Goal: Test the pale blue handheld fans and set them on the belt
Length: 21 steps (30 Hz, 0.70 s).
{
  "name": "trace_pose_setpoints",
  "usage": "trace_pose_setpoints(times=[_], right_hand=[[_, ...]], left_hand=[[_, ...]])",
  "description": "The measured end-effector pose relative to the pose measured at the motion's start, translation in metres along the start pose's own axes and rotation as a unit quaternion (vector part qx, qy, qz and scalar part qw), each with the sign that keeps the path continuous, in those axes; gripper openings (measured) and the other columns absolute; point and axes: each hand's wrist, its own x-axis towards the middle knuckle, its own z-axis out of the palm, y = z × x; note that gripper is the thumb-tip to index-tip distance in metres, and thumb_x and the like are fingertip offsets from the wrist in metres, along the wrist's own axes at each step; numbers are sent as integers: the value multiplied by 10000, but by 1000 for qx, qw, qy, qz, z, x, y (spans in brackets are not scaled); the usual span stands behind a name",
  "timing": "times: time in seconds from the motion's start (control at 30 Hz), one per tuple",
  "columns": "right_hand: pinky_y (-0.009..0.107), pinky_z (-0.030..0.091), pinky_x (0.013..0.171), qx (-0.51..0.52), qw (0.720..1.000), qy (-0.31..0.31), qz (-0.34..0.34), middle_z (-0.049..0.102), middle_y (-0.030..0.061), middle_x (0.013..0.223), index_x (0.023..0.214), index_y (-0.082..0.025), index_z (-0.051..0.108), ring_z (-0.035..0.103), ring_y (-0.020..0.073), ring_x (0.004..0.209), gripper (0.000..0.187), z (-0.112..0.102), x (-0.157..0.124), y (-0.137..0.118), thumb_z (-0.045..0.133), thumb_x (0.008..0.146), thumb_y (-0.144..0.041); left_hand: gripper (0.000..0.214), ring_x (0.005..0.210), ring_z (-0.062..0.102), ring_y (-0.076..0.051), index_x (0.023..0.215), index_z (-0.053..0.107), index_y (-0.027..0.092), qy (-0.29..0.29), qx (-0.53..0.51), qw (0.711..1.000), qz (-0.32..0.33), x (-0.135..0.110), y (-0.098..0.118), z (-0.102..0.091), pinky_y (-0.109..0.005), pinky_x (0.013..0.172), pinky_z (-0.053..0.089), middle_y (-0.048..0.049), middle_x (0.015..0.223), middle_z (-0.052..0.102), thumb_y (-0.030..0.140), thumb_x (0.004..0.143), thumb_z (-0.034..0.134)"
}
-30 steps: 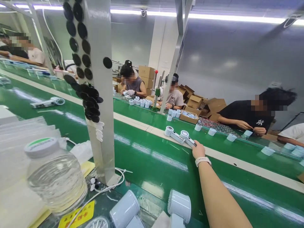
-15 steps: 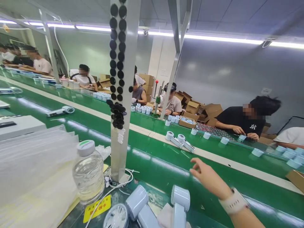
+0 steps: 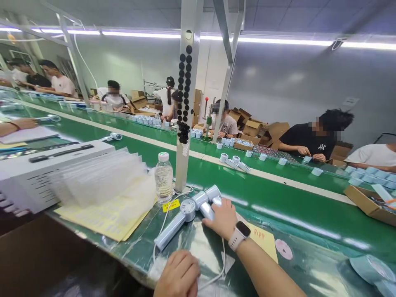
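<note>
Three light-blue handheld fans lie together on the bench in front of me. The nearest handheld fan (image 3: 187,210) shows its round grille, with its handle towards the front edge. Beside it is a second fan (image 3: 200,199). My right hand (image 3: 222,218), wearing a watch, is over the handle of the farthest fan (image 3: 213,192), fingers curled onto it; the palm hides part of the handles. Near the bench's front edge, my left hand (image 3: 179,274) is closed with its fingers bent. Whatever it may hold is hidden. A white cable (image 3: 223,258) runs between my hands.
A water bottle (image 3: 163,177) stands by the metal post (image 3: 185,165). Left are plastic bags (image 3: 102,177) on yellow sheets and a white box (image 3: 62,165). Beyond runs the green conveyor belt (image 3: 278,202), with co-workers opposite. A carton (image 3: 368,202) sits at right.
My right hand has come down from above the belt onto the fans. My left hand has entered view at the bottom. The view now takes in more of the bench.
</note>
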Motion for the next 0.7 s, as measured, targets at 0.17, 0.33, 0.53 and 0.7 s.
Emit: trace_pose_setpoints(times=[0.17, 0.33, 0.53, 0.7], right_hand=[[429, 410, 951, 45, 998, 25, 25, 649, 216, 1115, 1032, -131, 756, 548, 373, 1147, 423, -1, -17, 1, 661, 812, -480], [398, 433, 942, 92, 992, 70, 46, 659, 190, 1060, 967, -119, 748, 575, 348, 1104, 390, -18, -56, 21, 564, 885, -453], [391, 356, 1098, 153, 984, 93, -19, 504, 182, 1379, 1062, -160, 730, 454, 331, 1300, 393, -16, -126, 3, 674, 809, -455], [503, 329, 1121, 215, 974, 40, -67, 401, 206, 1491, 1257, -160, 662, 381, 384, 1370, 542, -10, -169, -18, 698, 808, -462]], left_hand=[[225, 766, 564, -199, 746, 532, 188, -29, -15, 997, -63, -2, 15, -2, -333, 736, 502, -49, 756, 629, 14, 781, 394], [212, 826, 600, -234, 737, 591, 189, -104, -152, 957, -225, 6, 9, -11, -388, 770, 513, -74, 792, 651, 101, 809, 412], [642, 1317, 485, -332, 1264, 581, 185, -4, -556, 741, -376, 37, 43, -10, -501, 1133, 349, -152, 1373, 579, 627, 801, 636], [569, 1233, 580, -327, 1066, 709, 182, 78, -700, 543, -457, 35, 76, -16, -458, 1115, 401, -124, 1152, 719, 617, 703, 767]])
